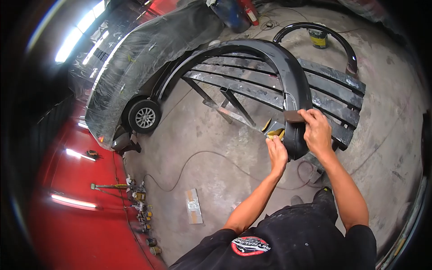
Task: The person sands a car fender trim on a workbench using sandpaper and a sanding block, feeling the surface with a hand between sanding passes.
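A large dark wheel-arch flare (288,72) arches over a slatted bench. My right hand (317,132) is closed on a brown sanding pad (294,116), which lies against the flare's outer face near its lower end. Lower and to the left, my left hand (277,155) grips the inner edge of that end, its fingers beside a yellow patch (275,133) whose kind I cannot make out. The left fingertips are partly hidden behind the flare's edge.
The slatted bench (335,96) stands under the flare. A second flare (335,33) rests by a bucket (318,39) behind it. A plastic-covered car (135,67) is at left. A hose (198,153) crosses the floor; several cans (145,216) line the red wall.
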Tool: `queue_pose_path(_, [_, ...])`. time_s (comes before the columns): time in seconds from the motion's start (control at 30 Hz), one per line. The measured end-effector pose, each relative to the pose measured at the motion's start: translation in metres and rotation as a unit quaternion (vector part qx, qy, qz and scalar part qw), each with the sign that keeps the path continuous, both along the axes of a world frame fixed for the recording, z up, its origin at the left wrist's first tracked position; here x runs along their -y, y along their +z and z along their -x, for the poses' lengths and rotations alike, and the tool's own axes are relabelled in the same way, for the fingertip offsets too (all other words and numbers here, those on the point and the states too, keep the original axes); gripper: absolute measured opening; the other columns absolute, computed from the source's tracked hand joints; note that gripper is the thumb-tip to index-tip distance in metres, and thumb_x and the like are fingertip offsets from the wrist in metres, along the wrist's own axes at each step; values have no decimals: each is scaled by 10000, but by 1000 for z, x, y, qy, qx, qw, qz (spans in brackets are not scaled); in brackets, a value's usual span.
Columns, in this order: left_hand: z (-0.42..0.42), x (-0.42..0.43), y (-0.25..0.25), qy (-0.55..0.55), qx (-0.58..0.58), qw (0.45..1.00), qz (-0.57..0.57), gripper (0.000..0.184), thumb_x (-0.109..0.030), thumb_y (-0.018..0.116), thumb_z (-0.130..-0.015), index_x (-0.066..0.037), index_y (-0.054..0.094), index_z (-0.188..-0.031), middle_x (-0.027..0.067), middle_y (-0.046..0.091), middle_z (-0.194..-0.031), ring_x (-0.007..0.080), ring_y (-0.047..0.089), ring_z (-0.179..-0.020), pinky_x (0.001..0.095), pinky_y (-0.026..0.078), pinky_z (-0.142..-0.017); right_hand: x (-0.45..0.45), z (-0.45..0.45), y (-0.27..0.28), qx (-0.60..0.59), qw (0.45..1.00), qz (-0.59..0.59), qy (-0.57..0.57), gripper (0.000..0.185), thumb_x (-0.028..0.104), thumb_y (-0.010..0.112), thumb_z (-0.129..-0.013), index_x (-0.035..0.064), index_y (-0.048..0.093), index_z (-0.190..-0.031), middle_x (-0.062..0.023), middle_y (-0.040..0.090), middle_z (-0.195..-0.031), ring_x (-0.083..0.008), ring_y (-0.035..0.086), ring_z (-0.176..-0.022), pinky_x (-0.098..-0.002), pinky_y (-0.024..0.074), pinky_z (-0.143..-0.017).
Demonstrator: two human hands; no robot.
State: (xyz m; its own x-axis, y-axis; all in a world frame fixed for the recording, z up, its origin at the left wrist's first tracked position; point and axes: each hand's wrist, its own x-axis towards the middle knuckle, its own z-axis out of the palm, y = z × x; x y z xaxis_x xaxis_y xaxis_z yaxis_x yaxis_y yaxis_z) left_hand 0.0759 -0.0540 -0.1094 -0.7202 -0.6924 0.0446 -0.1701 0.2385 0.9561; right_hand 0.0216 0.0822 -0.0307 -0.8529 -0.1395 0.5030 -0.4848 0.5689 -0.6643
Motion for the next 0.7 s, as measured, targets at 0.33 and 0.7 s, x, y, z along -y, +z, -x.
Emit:
queue_pose_path(0.33, [0, 18, -12, -57, 59, 994, -78, 410, -321, 351, -1027, 65, 481, -1066, 223, 580, -1007, 306, 566, -939, 412, 426, -872, -12, -70, -41, -18, 998, 60, -15, 476, -143, 567, -735, 65, 690, -1145, -144, 623, -1130, -338, 604, -1037, -410, 500, -894])
queue_pose_path(0.7, [8, 36, -34, -125, 26, 982, -139, 331, -259, 376, -1011, 35, 512, -1081, 114, 569, -1003, 176, 532, -914, 333, 442, -829, -31, -138, -150, 27, 987, -52, 148, 468, -106, 600, -702, 99, 682, -1114, -129, 613, -1139, -360, 587, -1030, -446, 501, -880])
